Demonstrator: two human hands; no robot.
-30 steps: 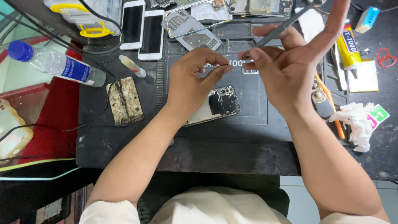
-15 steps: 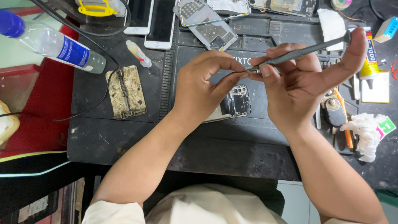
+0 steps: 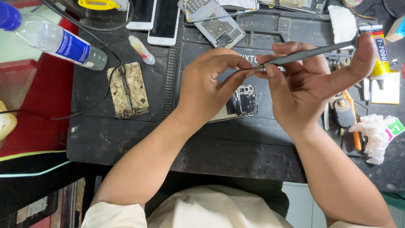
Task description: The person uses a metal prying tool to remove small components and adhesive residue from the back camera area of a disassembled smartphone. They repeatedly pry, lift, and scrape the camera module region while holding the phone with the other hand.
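Note:
My right hand grips a thin grey screwdriver, its shaft running from the little finger at upper right down to the tip near the middle. My left hand has thumb and forefinger pinched at that tip, on something too small to make out. Both hands hover just above an opened phone with its camera frame bare, which lies on the black work mat. The phone's left part is hidden under my left hand.
A plastic water bottle lies at upper left on a red surface. A worn metal holder and a small glue bottle sit left of the mat. Phones and boards line the back. A glue tube, tools and crumpled tissue lie right.
Both hands have stayed together at the screwdriver tip. The view has shifted, so the bench items sit higher and further left in the picture, and the screwdriver lies flatter.

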